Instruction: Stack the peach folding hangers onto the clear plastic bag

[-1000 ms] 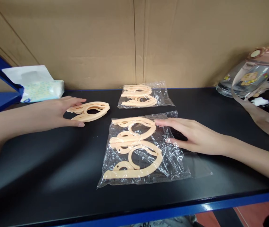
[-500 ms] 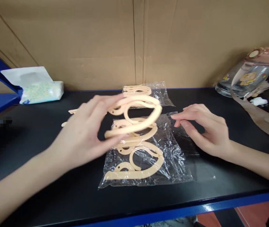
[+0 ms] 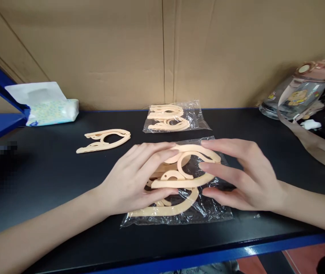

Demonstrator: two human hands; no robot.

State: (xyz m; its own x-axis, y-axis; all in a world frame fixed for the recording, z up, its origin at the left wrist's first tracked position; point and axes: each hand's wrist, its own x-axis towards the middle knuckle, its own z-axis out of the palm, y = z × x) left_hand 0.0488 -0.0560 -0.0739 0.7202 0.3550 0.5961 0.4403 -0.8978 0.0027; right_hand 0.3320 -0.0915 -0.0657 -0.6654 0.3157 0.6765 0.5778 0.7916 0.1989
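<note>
A beige folded travel hanger (image 3: pixel 185 183) is held above a clear plastic bag (image 3: pixel 214 217). My left hand (image 3: pixel 139 175) grips its left, open end between fingers and thumb. Around the hanger's rounded right end curl the fingers and thumb of my right hand (image 3: pixel 242 175). The bag lies flat beneath both hands, with a similar folded hanger (image 3: pixel 162 210) inside; my hands cover part of its contents. Another folded hanger (image 3: pixel 109 146) lies loose on the black tabletop (image 3: pixel 51 171), left of the hands.
Farther back lies a second clear bag (image 3: pixel 198 114) with folded hangers in it. A tissue pack (image 3: pixel 54 112) rests at the back left. At the right stands a clear bottle (image 3: pixel 299 95) with a strap (image 3: pixel 308 142). Cardboard (image 3: pixel 108 49) walls off the back; a blue edge (image 3: pixel 208 258) runs along the front.
My left hand has carried the hanger rightward and down over the front bag. My right hand has closed in around its right end. The loose hanger at left and the rear bag are now uncovered.
</note>
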